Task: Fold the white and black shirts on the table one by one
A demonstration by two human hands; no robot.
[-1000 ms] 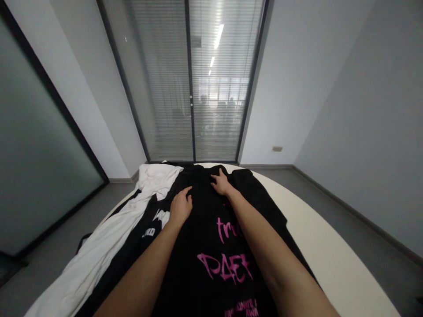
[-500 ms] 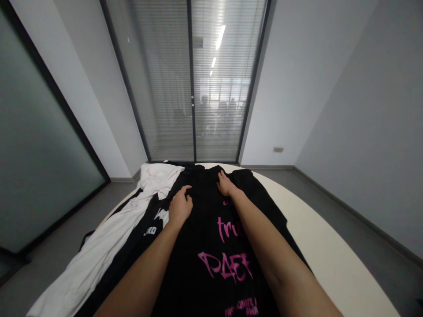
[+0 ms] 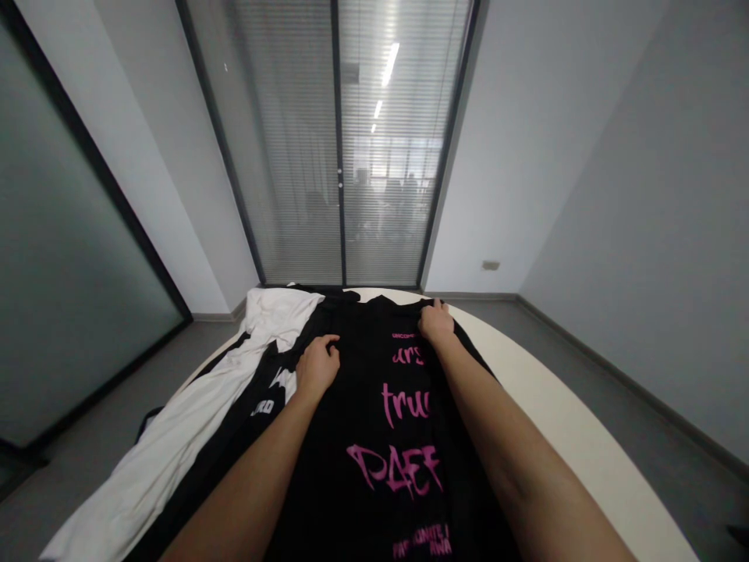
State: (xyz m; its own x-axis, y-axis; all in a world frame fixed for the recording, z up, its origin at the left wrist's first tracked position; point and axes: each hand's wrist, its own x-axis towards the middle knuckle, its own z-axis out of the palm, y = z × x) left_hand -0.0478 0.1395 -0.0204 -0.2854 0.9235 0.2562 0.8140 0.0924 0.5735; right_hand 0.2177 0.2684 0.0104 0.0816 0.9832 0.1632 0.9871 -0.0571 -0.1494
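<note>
A black T-shirt (image 3: pixel 363 390) with pink lettering lies spread out, its collar end away from me. My left hand (image 3: pixel 317 367) rests on its left part, thumb and forefinger apart, holding nothing. At the far right shoulder, my right hand (image 3: pixel 436 320) has its fingers curled over the black fabric; the fingertips are partly hidden. My right forearm covers part of the shirt's right side. Left of the shirt lie a white garment (image 3: pixel 199 425) and black cloth with white print (image 3: pixel 263 407).
The clothes lie on a pale table (image 3: pixel 555 414) with a rounded edge, which shows on the right. Beyond its far end stands a glass partition with blinds (image 3: pixel 386 211). Frosted glass (image 3: pixel 70 257) is on the left, and a grey wall (image 3: pixel 655 234) is on the right.
My right hand has moved right from near the collar to the shoulder, uncovering more pink lettering. The shirt's right sleeve area looks drawn in. My left hand has hardly moved.
</note>
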